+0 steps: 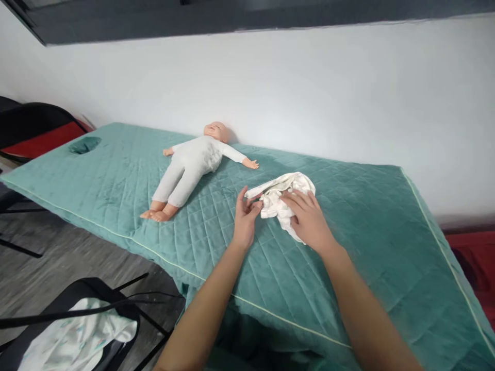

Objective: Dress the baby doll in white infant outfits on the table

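Observation:
A crumpled white piece of baby clothing with a faint print lies on the green quilted cover. My left hand is at its left edge, thumb and fingers closed on the fabric. From the right, my right hand lies over the bunched cloth, its fingers curled onto it and partly hiding it. Left of my hands, a baby doll in a white body suit lies on its back. Its arms are spread, its head is near the wall and its bare feet point toward the front edge.
A face hole opens in the cover at the far left. A black chair with a printed white cloth on it stands below the front edge. The white wall borders the back. Something red stands beyond the right end.

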`<state>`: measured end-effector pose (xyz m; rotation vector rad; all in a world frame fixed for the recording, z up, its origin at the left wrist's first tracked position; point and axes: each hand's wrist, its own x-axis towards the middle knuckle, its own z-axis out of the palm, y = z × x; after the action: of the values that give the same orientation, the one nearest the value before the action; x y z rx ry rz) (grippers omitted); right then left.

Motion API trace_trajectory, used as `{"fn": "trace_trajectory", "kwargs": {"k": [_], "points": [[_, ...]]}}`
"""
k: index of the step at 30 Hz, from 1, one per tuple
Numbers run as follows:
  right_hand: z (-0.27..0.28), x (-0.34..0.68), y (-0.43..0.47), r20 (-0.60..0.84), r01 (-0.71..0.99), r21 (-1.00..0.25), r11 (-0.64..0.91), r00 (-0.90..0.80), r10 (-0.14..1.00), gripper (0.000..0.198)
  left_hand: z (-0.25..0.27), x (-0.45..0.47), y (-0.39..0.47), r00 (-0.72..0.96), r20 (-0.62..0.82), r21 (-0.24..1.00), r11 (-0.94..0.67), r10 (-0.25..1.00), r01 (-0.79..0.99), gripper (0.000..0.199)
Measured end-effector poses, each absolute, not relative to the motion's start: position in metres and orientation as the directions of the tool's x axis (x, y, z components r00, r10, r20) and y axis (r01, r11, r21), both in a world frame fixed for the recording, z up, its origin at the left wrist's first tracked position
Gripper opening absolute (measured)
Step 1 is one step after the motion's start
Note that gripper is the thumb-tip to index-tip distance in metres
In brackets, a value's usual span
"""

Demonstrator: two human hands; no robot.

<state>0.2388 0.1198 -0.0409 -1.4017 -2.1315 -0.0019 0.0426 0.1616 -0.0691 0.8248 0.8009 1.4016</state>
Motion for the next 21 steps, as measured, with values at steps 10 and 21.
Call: {"fn": "trace_trajectory", "kwargs": {"k": [10, 21], "points": [[-0.044, 0.239, 0.12, 0.465, 0.845, -0.38, 0.376, -0.176, 0.868, 0.014, -0.082, 0.048, 0.164, 0.045, 0.034, 0.984, -0.026, 0.998, -0.174, 0.06], [-0.038, 0.248, 0.115, 0.242, -0.05, -0.96, 0.274, 0.341, 0.909, 0.039, -0.086, 0.045, 0.164, -0.11, 0.121, 0.983, -0.135, 0.987, -0.125, 0.06]]}}
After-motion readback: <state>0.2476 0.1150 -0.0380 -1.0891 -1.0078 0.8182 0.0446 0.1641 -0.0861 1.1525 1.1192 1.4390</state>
